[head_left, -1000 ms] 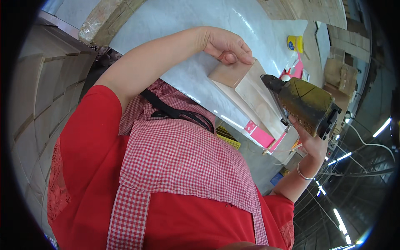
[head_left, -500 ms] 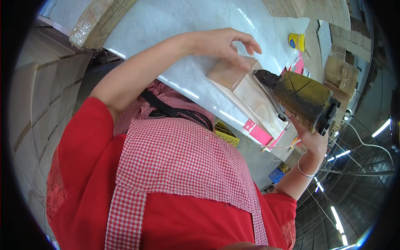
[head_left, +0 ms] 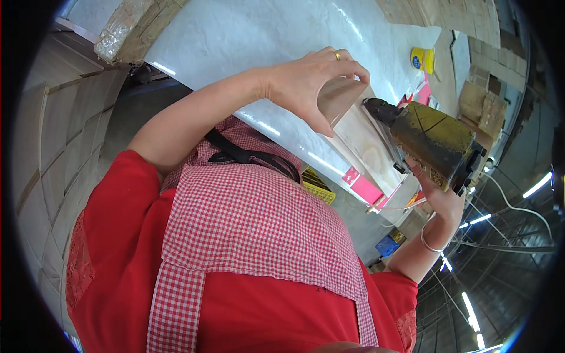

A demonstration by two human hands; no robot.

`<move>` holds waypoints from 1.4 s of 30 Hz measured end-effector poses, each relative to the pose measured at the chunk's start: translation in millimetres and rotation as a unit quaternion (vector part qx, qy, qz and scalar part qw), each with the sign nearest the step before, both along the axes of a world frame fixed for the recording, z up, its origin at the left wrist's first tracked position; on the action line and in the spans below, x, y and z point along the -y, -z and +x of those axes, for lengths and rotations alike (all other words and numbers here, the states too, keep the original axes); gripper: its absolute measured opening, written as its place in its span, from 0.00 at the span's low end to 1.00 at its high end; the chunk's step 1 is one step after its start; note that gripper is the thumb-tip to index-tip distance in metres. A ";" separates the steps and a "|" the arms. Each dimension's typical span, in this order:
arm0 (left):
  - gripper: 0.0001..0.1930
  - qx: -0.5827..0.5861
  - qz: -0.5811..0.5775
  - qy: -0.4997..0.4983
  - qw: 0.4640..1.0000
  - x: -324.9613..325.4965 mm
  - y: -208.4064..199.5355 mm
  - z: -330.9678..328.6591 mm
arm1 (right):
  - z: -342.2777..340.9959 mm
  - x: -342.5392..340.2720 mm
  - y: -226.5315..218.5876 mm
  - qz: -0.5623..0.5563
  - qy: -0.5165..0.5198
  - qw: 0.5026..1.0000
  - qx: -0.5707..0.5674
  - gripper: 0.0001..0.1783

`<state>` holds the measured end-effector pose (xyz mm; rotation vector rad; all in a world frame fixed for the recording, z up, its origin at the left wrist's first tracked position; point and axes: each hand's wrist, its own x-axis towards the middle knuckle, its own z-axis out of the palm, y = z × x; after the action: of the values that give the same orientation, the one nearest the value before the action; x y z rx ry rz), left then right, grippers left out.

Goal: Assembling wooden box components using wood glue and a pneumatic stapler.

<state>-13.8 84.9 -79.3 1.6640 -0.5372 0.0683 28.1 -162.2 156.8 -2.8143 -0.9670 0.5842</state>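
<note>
My left hand [head_left: 321, 88] spans the near end of a pale wooden box [head_left: 372, 147], thumb on one side and fingers on the other; a gold ring is on one finger. The box lies on the light, shiny tabletop [head_left: 294, 35]. In my right hand [head_left: 438, 197] is a nail gun [head_left: 434, 138] with a worn yellow-green body and black nose and end cap. It is held over the right side of the box, its nose close to the box's edge. The gun hides most of my right fingers.
A yellow tub [head_left: 422, 59] stands farther back on the table, beside pink and red packaging [head_left: 422, 91]. A pink-and-white sheet [head_left: 368, 189] lies at the near table edge. Wooden boards [head_left: 438, 17] are stacked behind, a wrapped bundle [head_left: 132, 29] at far left. A pale hose [head_left: 406, 207] runs near the gun.
My left hand has come down from above the box's end and now grips it across, thumb lowered to the near side. The nail gun has shifted slightly right.
</note>
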 end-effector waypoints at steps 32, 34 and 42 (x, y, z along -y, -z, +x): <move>0.50 0.008 -0.052 -0.009 0.999 4.8 9.7 -8.3 | 12.0 -13.4 1.9 0.007 0.171 0.985 -0.020 0.21; 0.51 0.018 -0.048 -0.022 0.998 9.3 15.2 -17.8 | 3.7 -10.3 3.2 0.037 0.179 0.983 -0.021 0.21; 0.39 0.124 0.152 -0.276 0.941 58.5 33.1 -38.7 | -44.0 4.7 -3.2 0.064 0.096 0.993 -0.037 0.20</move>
<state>-52.5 26.4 -112.4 2.0857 -0.2578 0.6422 -15.8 -166.9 159.9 -2.7110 -0.6840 0.5748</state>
